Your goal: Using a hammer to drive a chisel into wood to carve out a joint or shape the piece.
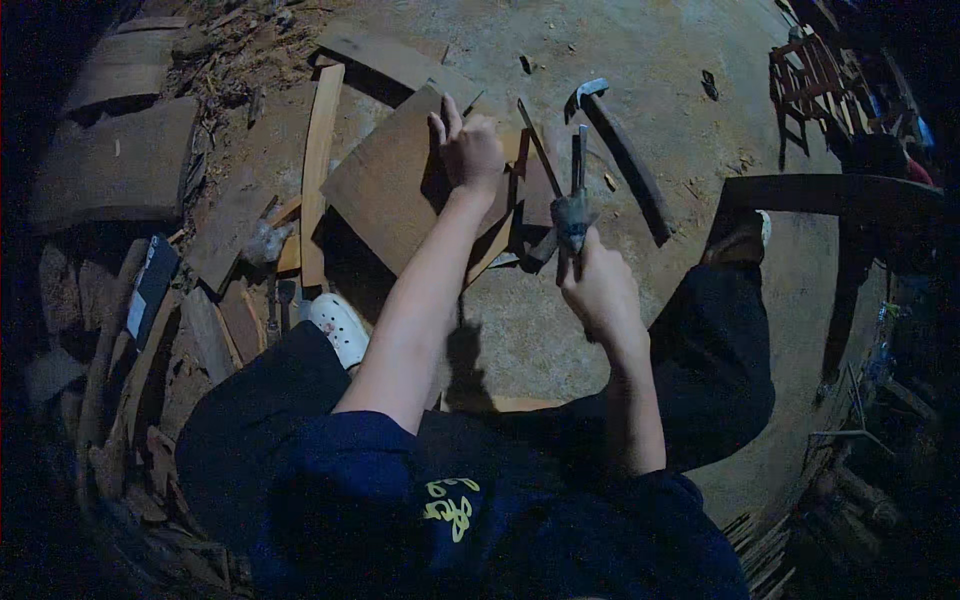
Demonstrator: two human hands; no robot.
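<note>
A square brown wooden board point(385, 185) lies tilted in front of me, propped on other pieces of wood. My left hand point(472, 152) is over its right part; two fingers stretch out and the others look curled, with nothing seen in them. Whether it presses on the board I cannot tell. My right hand point(603, 285) grips a dark-handled tool with a narrow metal shaft point(578, 165) pointing away from me. Left of that shaft a thin dark metal strip point(540, 148) stands at a slant. Beyond, a claw hammer point(622, 150) rests on the ground.
Long wooden strips point(320, 175) and a plank point(395, 58) border the board. Scrap wood point(130, 165) and shavings crowd the left side. A white clog point(338, 328) is on my left foot. At the right, a dark bench point(830, 193) and a small wooden chair frame point(815, 90) stand.
</note>
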